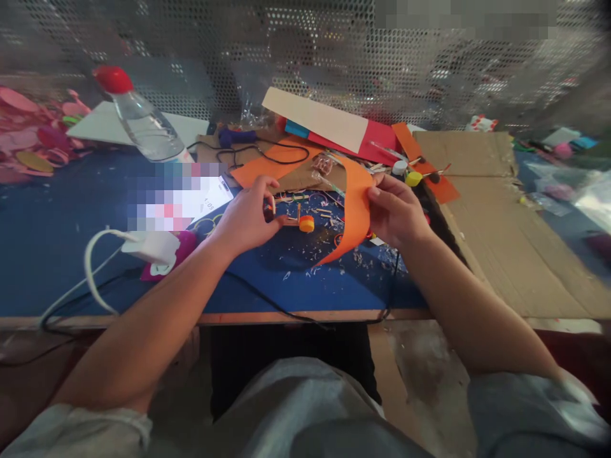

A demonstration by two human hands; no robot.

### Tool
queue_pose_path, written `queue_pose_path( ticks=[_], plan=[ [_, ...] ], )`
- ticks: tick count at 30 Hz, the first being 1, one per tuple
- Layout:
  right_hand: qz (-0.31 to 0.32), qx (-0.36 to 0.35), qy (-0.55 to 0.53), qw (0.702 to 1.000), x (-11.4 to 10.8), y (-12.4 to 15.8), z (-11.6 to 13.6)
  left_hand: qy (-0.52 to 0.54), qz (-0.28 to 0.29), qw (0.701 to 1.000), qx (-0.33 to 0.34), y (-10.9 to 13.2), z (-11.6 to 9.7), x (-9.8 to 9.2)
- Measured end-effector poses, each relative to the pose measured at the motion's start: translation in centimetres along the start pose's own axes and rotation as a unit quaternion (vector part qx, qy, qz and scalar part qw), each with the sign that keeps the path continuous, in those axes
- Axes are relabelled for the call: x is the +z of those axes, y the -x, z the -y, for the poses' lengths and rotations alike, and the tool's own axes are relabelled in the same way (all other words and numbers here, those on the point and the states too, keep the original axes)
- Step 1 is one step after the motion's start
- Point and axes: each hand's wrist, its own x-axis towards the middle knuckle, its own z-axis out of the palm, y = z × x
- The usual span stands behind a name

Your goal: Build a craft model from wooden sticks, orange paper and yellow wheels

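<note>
Beyond the orange sheet (356, 210) we saw a grey panel (329, 70) pierced with small round holes; below the sheet spread our flat blue tabletop (324, 292). Creased brown cardboard (520, 235) lay to the sheet's right. Left of the sheet and farther back stood a clear bottle (147, 130) with a domed red lid (113, 79); how full it was, we could not tell. The sheet itself, thin and bent into a curve, had its right edge pinched between our right hand's (398, 213) thumb and fingers. Left of it, our left hand (248, 219) was curled, its grip narrowed around a slim stick piece (291, 222) ending in a round yellow-and-orange cap (306, 224). Pale shreds (356, 270) littered the area under the sheet.
</note>
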Motion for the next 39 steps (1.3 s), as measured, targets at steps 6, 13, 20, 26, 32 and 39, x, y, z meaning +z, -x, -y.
queue_pose_path(
  ticks=[6,13,20,26,32,39],
  plan=[
    [-0.001,-0.001,-0.019,1.000,0.1,0.4,-0.7,0.084,-0.004,0.996,0.033,-0.1,-0.5,-0.2],
    [0.019,0.001,-0.016,1.000,1.1,0.5,-1.9,0.183,0.045,0.978,0.088,0.0,-0.5,0.4],
    [0.054,0.015,0.001,0.998,1.6,0.7,-2.5,0.285,0.127,0.945,0.098,0.3,-0.7,1.5],
    [0.067,0.046,0.041,0.996,1.9,0.9,-2.9,0.316,0.079,0.939,0.107,0.4,-0.8,2.0],
    [0.046,0.001,0.071,0.996,1.8,0.6,-3.7,0.179,0.049,0.972,0.141,0.2,-1.0,1.2],
    [0.003,-0.022,0.147,0.989,1.1,0.5,-3.9,0.048,0.027,0.986,0.156,0.3,-0.9,0.3]
  ],
)
